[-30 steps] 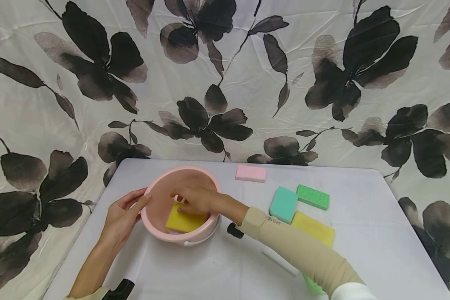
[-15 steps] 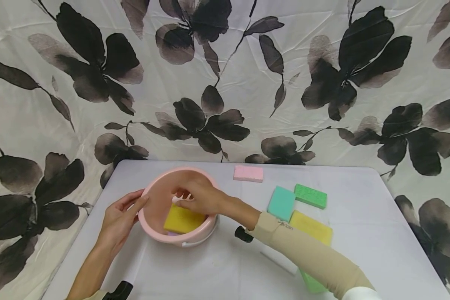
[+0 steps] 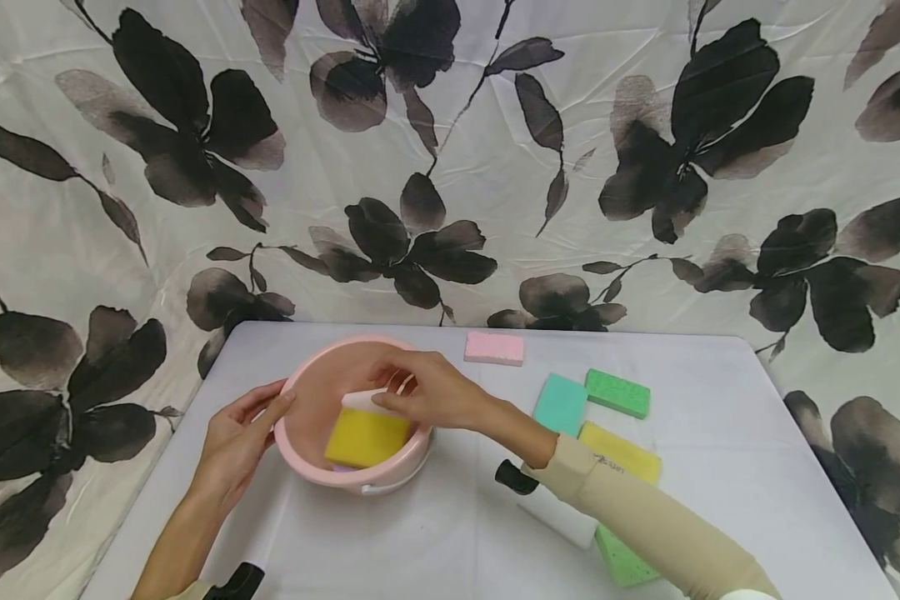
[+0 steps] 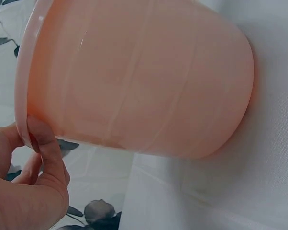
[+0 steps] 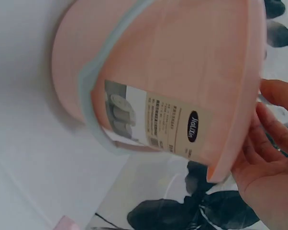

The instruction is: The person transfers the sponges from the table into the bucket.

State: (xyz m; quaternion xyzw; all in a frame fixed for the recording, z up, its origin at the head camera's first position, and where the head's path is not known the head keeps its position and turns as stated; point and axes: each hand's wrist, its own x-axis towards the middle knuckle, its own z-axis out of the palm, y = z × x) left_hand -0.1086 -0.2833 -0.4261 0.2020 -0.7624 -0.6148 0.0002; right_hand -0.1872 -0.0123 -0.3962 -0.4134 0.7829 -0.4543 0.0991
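Note:
My left hand [image 3: 232, 442] pinches the rim of a pink plastic bucket [image 3: 300, 429], thumb over the edge, as the left wrist view also shows. Inside the bucket, a yellow sponge [image 3: 367, 439] lies with a white sponge [image 3: 358, 400] behind it; a bit of something purple [image 3: 342, 468] peeks out below. My right hand [image 3: 438, 390] is over the bucket's right rim, fingers loosely bent, thumb tip overlapping the white sponge. In the right wrist view, a gap shows between thumb and fingers beside the rim, with nothing held there.
On the white table [image 3: 420, 550] to the right lie a pink sponge [image 3: 493, 348], a teal sponge [image 3: 559, 403], a green sponge [image 3: 618, 392], a yellow sponge [image 3: 622, 450], a light green sponge [image 3: 624, 560] and a white piece [image 3: 558, 515]. The bucket's pale handle [image 5: 89, 96] hangs down.
My right hand has drawn up and to the right from inside the bucket, away from the white sponge, which stays behind and shows more. The left hand keeps its grip on the rim.

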